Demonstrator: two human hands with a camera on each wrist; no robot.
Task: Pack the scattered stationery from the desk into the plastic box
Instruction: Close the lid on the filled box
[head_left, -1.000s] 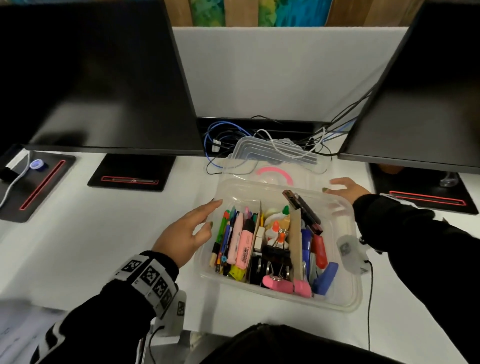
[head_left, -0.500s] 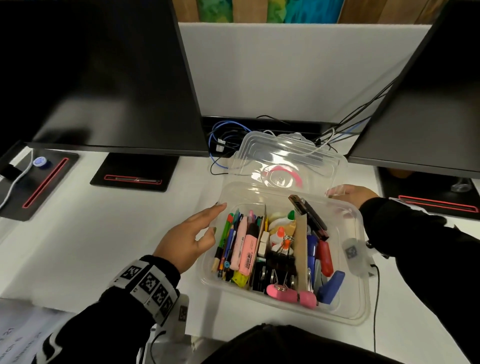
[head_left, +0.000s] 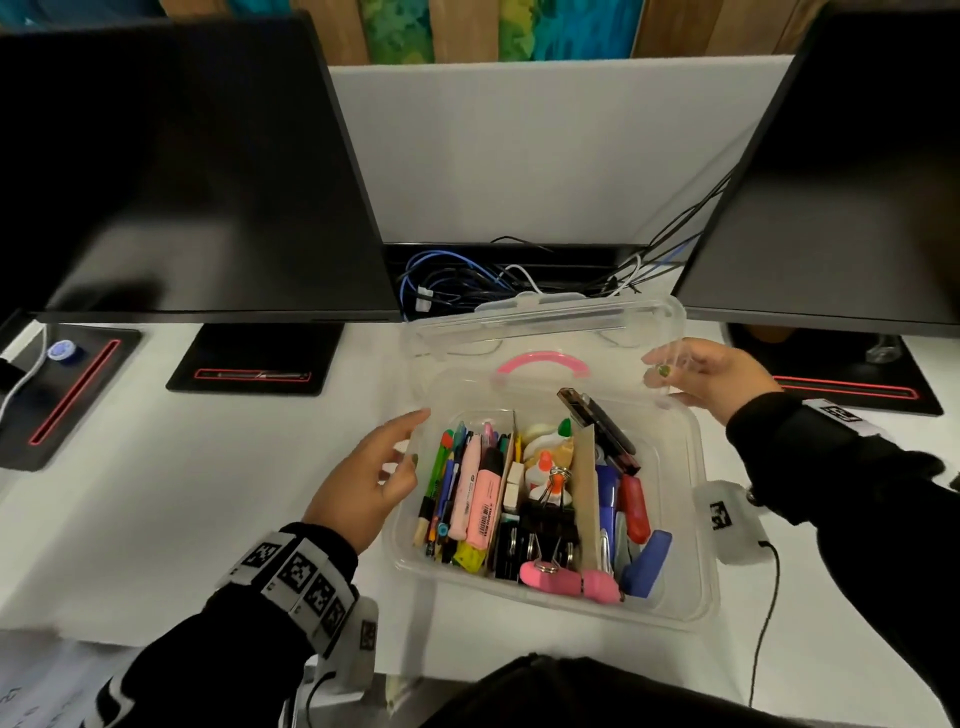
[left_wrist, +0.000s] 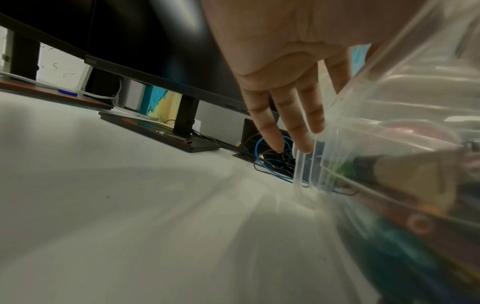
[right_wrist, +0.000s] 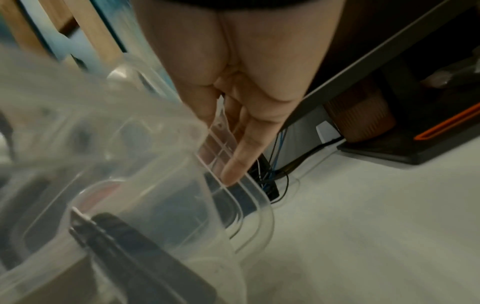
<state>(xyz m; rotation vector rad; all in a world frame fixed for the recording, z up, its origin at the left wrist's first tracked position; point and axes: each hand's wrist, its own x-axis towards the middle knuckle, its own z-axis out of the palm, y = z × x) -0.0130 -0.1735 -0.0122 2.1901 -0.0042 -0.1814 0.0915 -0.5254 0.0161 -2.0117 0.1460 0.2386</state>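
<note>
The clear plastic box (head_left: 675, 613) stands on the white desk, filled with pens and highlighters (head_left: 470, 493), glue bottles (head_left: 545, 467), binder clips (head_left: 550, 571) and a black stapler (head_left: 597, 428), split by cardboard dividers (head_left: 584, 493). Its hinged clear lid (head_left: 545, 327) with a pink handle (head_left: 543, 361) stands raised behind the box. My right hand (head_left: 711, 376) pinches the lid's right edge, thumb in front; in the right wrist view the lid (right_wrist: 221, 142) runs between the fingers (right_wrist: 241, 144). With fingers straight, my left hand (head_left: 371, 478) lies against the box's left wall (left_wrist: 389, 127).
Two black monitors (head_left: 182, 182) (head_left: 841, 182) overhang the desk's back, their flat stands (head_left: 254, 364) (head_left: 857, 389) on either side of the box. A cable tangle (head_left: 467, 286) sits right behind the lid. Papers (head_left: 41, 675) lie at the front left.
The lid has swung up from lying flat behind the box to standing raised, lifted by my right hand. My left hand has stayed by the box's left wall.
</note>
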